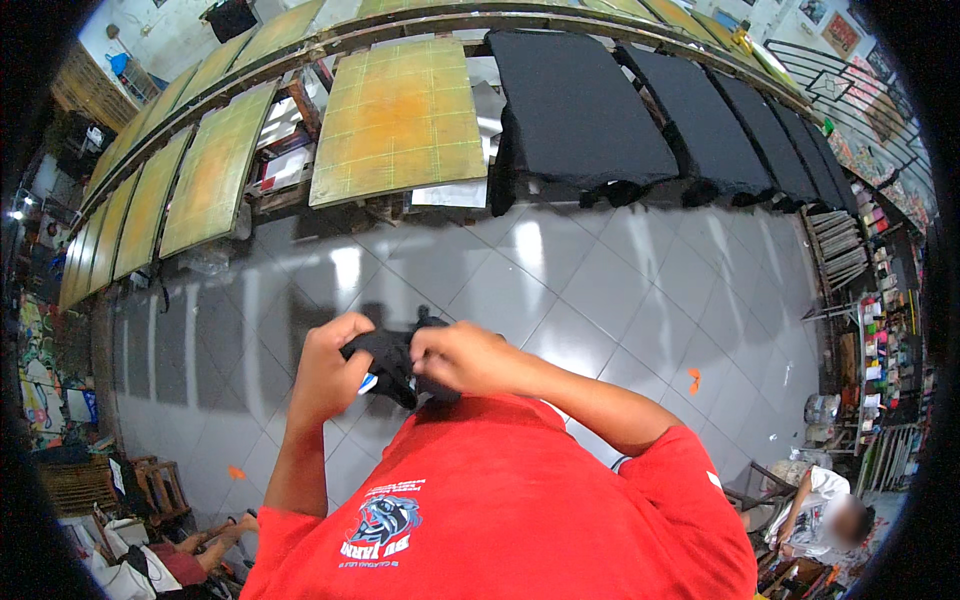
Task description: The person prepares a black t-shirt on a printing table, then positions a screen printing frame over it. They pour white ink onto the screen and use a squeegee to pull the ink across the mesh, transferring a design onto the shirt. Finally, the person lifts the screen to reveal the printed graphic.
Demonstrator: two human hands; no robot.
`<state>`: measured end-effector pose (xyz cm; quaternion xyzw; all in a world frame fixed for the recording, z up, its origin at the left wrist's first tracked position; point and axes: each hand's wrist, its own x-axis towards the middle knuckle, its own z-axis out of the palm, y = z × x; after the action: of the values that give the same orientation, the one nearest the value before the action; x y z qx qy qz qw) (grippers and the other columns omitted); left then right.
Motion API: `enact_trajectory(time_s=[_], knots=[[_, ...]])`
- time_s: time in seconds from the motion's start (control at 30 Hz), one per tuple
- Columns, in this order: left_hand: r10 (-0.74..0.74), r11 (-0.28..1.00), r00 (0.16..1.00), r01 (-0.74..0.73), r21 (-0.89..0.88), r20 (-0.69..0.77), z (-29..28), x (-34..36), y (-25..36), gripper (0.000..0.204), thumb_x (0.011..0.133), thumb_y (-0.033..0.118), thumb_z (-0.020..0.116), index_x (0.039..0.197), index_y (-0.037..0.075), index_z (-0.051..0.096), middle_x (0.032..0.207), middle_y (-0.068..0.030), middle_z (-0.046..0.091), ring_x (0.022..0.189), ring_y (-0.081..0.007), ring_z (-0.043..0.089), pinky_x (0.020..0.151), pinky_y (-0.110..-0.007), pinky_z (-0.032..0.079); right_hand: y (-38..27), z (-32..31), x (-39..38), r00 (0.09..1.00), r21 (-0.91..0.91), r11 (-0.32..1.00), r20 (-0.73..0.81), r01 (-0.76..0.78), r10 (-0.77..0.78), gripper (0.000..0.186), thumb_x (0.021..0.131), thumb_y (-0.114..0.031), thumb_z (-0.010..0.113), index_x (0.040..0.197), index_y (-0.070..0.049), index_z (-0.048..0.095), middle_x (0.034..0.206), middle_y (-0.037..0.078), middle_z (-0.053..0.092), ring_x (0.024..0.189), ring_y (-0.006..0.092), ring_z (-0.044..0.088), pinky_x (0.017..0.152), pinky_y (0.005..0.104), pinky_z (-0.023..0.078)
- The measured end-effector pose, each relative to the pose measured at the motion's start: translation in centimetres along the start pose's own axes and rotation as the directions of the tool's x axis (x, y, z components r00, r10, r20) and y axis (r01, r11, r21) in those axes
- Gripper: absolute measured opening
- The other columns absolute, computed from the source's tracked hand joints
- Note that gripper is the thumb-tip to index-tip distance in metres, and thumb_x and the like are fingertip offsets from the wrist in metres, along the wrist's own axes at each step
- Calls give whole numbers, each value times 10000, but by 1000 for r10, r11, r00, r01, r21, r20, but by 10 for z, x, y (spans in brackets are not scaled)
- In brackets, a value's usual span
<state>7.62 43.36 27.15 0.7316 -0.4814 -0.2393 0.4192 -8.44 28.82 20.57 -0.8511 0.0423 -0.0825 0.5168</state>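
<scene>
Bunched up in front of my red shirt is a piece of black cloth (392,368), held between both hands. My left hand (338,365) is closed on its left side, thumb toward the middle. A small blue and white bit (369,382) shows just by that thumb; I cannot make out what it is. My right hand (462,356) grips the cloth's right side with curled fingers. Part of the cloth sticks up beyond the hands, and its lower end hangs close to my shirt. Its full shape is hidden by the folds.
Ahead runs a row of slanted boards: bare yellowish ones (398,120) on the left, black-covered ones (585,105) on the right. Grey tiled floor (560,290) lies between. Shelves with bottles (872,345) line the right. One person (815,510) sits lower right; another's legs (205,545) show lower left.
</scene>
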Motion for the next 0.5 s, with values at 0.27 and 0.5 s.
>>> enact_trajectory(time_s=[0.27, 0.5], knots=[[-32, 992, 999, 30, -125, -14, -10, 22, 0, 66, 761, -31, 542, 826, -34, 551, 666, -42, 576, 670, -58, 514, 606, -245, 430, 11, 21, 20, 930, -255, 967, -361, -23, -72, 216, 823, -246, 652, 944, -71, 616, 824, 150, 627, 796, 364, 617, 682, 458, 494], [8, 984, 934, -71, 164, 357, -43, 27, -49, 261, 729, 192, 753, 853, -12, 648, 705, -140, 628, 619, -171, 583, 613, -312, 461, -12, -22, 18, 932, -423, 906, -333, -11, -144, 140, 783, -124, 662, 912, -76, 636, 758, 131, 636, 703, 325, 631, 606, 416, 491]])
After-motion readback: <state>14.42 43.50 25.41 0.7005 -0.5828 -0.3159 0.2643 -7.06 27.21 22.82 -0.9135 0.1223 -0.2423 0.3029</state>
